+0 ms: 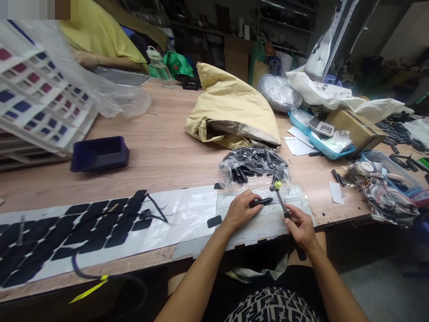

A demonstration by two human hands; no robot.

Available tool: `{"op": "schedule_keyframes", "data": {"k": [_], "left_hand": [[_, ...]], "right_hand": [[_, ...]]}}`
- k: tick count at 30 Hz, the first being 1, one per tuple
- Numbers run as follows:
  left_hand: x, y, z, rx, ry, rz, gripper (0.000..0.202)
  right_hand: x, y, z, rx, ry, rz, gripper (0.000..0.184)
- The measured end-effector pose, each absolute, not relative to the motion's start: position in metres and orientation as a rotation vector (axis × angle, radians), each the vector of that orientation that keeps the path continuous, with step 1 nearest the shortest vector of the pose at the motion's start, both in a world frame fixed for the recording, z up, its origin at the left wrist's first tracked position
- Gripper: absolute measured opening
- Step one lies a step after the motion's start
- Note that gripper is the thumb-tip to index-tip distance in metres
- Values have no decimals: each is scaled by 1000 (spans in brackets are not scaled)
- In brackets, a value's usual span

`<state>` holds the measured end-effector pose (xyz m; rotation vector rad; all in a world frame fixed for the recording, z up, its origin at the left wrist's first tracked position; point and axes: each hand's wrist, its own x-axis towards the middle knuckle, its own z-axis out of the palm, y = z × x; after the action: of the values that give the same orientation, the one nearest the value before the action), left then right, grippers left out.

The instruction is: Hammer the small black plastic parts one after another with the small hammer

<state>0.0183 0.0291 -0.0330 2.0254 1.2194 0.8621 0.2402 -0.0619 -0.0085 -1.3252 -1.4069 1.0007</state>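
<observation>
My left hand [240, 209] pinches a small black stick-shaped part [262, 202] and holds it down on a clear plastic sheet [264, 219] at the table's near edge. My right hand [300, 226] is wrapped round the black handle of a small hammer [280, 199], whose yellow-tipped head hovers just right of the part's end. Just behind both hands lies a clear bag of black parts [254, 166].
Black flat pads [80, 230] lie in rows on white sheet at the left, with a black cable. A dark blue tray [99, 153], stacked sample trays [36, 103], a tan sack [231, 107], blue baskets [321, 143] and a box crowd the table. Another person in yellow sits far left.
</observation>
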Motion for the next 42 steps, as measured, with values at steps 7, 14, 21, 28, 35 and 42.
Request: {"op": "schedule_keyframes", "data": {"k": [7,14,21,28,35,42], "left_hand": [[16,30,-33,1964,1200,920,14],[15,31,-35,1947,1147,961,14],[14,32,-35,1955,1146,951,14],[14,32,-33,1930,1157,937,12],[14,33,-36,1933,1171,906,13],[9,12,-19,1983,966,966,17]], "right_hand": [[226,-86,4,-1401,-1543,936,43],[222,-84,4,-1394,-1734,696,44],[224,-83,9,-1431,-1657,764,44],[231,-84,5,-1475,-1635,823,44],[244,-61,-1,-1364,-1402,923,42],[254,-44,-14,-1256,-1199,998,39]]}}
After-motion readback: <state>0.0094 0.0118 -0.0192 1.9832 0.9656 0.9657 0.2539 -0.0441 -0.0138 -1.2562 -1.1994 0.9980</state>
